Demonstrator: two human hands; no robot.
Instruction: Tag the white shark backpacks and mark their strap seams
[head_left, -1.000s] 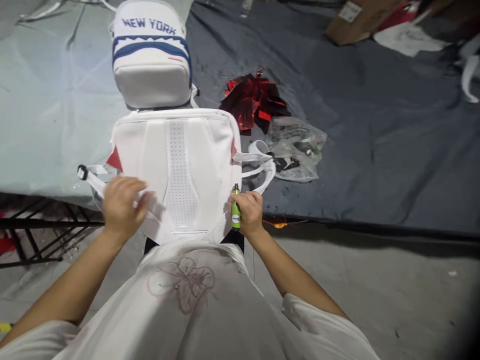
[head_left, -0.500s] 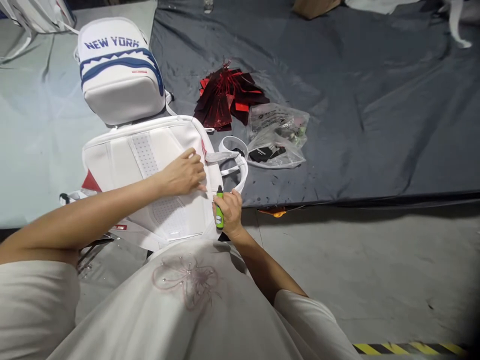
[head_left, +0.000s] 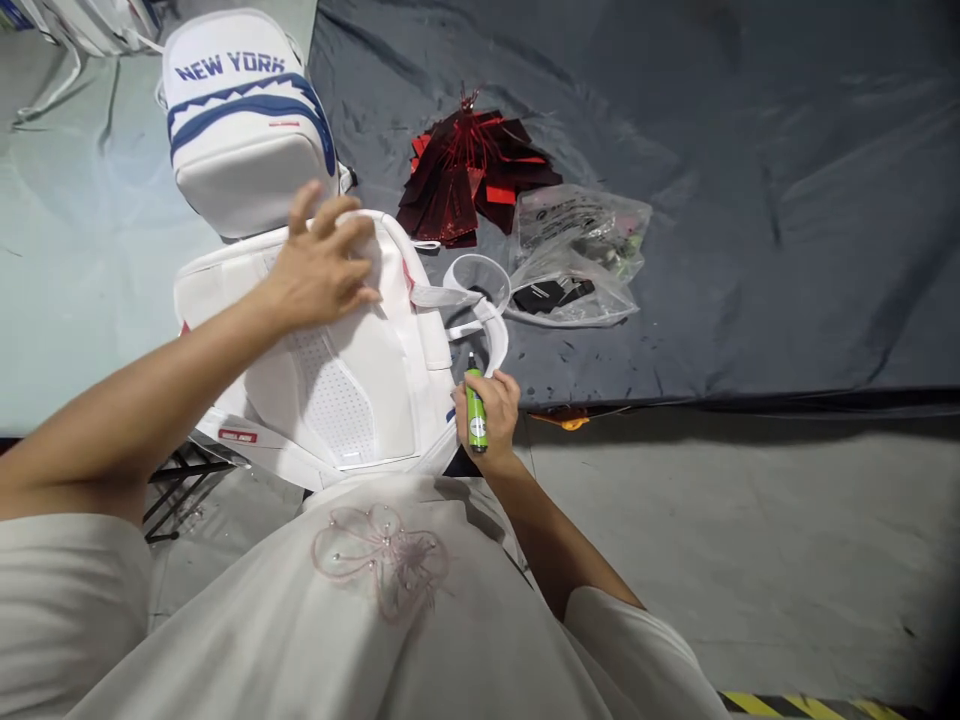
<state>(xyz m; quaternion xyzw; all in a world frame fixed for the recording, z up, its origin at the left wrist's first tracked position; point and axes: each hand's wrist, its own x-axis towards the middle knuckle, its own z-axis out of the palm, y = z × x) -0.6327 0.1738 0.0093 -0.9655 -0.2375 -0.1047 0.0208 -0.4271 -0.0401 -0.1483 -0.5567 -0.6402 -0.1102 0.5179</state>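
Both hands work at the table's [head_left: 750, 300] near edge: the left hand [head_left: 319, 268] rests spread-fingered on the top of a white backpack [head_left: 337, 370] lying back-up, and the right hand [head_left: 491, 415] grips a green lighter [head_left: 475, 415] beside its loose strap [head_left: 480, 300]. Behind stands a NEW YORK backpack [head_left: 247, 120]. Red tags [head_left: 472, 170] lie near a clear bag [head_left: 577, 255] holding dark small parts.
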